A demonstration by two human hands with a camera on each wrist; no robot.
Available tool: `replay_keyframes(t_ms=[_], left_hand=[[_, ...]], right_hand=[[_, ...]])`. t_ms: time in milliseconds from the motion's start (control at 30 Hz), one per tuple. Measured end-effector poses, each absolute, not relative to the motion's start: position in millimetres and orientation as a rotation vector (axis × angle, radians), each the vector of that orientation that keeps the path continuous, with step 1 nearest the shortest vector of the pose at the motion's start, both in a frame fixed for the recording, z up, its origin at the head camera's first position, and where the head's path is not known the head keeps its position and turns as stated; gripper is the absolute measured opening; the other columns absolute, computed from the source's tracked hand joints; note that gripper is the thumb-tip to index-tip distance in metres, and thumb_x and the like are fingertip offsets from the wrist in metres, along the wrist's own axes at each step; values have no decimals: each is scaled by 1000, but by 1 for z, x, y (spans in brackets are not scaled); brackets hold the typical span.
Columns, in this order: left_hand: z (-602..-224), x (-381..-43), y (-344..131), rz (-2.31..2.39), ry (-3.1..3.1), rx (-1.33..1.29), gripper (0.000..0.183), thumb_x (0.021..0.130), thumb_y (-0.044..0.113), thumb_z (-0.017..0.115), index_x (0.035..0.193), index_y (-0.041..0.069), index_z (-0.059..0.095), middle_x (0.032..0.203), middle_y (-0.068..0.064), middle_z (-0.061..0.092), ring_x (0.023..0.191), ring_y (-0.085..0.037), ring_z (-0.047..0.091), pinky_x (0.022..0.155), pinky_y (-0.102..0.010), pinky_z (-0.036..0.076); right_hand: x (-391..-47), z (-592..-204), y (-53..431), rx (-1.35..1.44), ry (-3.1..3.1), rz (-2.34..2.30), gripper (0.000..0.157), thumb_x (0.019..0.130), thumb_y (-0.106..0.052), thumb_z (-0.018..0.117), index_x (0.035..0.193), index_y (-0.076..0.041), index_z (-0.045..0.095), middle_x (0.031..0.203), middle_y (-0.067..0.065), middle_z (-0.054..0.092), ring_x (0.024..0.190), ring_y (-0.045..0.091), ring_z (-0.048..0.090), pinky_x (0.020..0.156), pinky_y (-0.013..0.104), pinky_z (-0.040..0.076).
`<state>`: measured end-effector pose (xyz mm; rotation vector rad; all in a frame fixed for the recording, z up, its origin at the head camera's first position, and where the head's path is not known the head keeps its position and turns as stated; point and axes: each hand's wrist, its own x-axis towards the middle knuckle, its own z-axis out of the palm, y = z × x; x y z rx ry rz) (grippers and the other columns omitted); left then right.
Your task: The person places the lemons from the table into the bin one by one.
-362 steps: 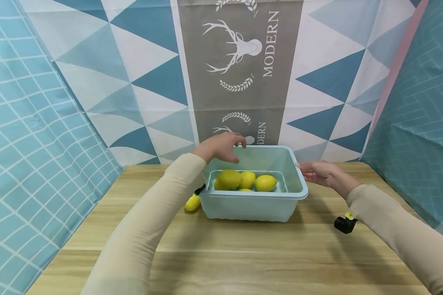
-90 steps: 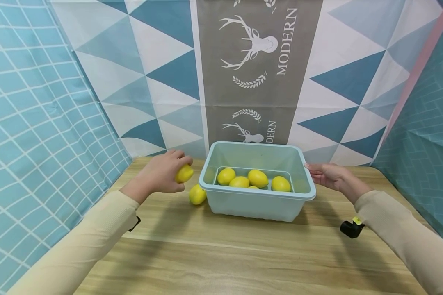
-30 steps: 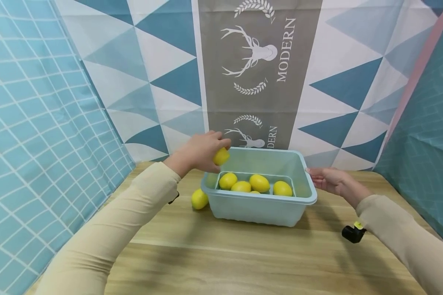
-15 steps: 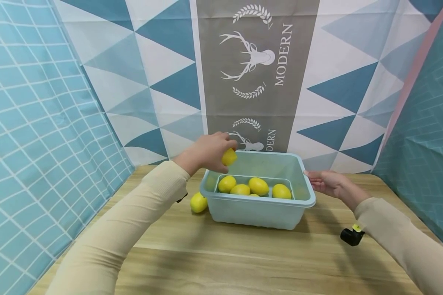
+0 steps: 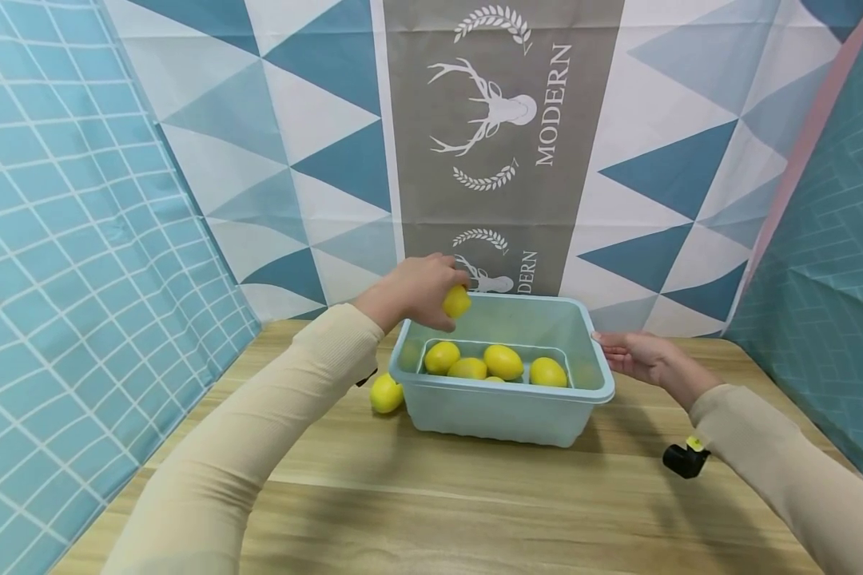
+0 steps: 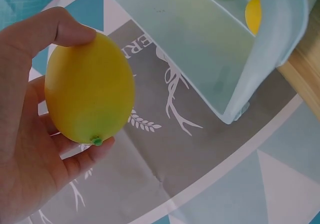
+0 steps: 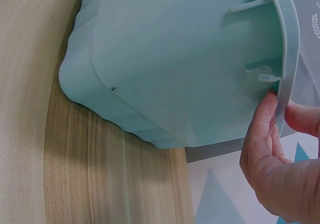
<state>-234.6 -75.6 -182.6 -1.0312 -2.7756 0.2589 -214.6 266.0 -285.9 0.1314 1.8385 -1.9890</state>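
My left hand [image 5: 426,291] holds a yellow lemon [image 6: 91,89] above the left back part of a pale blue-green plastic bin [image 5: 499,407]. In the left wrist view the thumb lies over the lemon's top and the fingers curl behind it; its small green tip points down. Several lemons [image 5: 503,362] lie on the bin's floor, one mostly hidden by the front wall. Another lemon [image 5: 386,394] rests on the table by the bin's left side. At the bin's right end, my right hand [image 7: 280,159] pinches the rim, thumb on one side and fingers under it.
The bin stands on a wood-grain table [image 5: 431,511], close to a patterned cloth backdrop [image 5: 489,160]. Blue checked cloth [image 5: 65,239] borders the left side, and a teal cloth [image 5: 827,279] the right. A black wrist device [image 5: 686,460] hangs below the right sleeve.
Since three seconds ago, my left hand has carried the lemon from left of the bin to over it, edging slightly right in the last half second. My right hand stays at the rim.
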Motion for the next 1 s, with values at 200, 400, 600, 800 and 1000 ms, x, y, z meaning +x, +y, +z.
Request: replay_keyframes(t_ms=[200, 400, 600, 800, 1000], left_hand=[[-185, -240, -69, 206, -2783, -1046, 54, 72, 33, 75, 122, 23, 60, 116, -1, 59, 106, -20, 52, 81, -37, 53], [-186, -246, -62, 167, -2803, -1043, 55, 72, 32, 76, 122, 23, 57, 114, -1, 57, 104, -19, 50, 82, -35, 53], [-187, -250, -56, 141, -2809, -1043, 54, 73, 31, 76, 123, 22, 56, 115, -1, 55, 105, -19, 49, 85, -35, 53], [-190, -256, -50, 110, -2807, -1046, 55, 74, 30, 76, 124, 22, 55, 117, -2, 54, 105, -19, 48, 88, -33, 53], [-195, -264, -46, 70, -2821, -1025, 56, 74, 30, 76, 125, 21, 55, 119, -2, 54, 105, -20, 48, 90, -34, 53]], right_hand=[[-216, -286, 267, 149, 1840, -1979, 11, 93, -17, 62, 82, -14, 63, 82, -4, 64, 77, 5, 64, 75, 19, 57], [-216, -286, 268, 168, 1829, -1986, 10, 92, -18, 63, 82, -15, 64, 83, -4, 64, 78, 5, 64, 76, 19, 57], [-216, -287, 266, 161, 1830, -1987, 10, 92, -18, 63, 82, -15, 65, 83, -4, 64, 78, 4, 64, 76, 19, 56], [-218, -289, 267, 165, 1836, -1985, 11, 92, -19, 63, 82, -16, 64, 84, -4, 63, 79, 4, 63, 75, 19, 56], [-218, -289, 268, 155, 1852, -1978, 11, 92, -19, 62, 82, -16, 64, 84, -5, 63, 78, 4, 63, 75, 18, 56]])
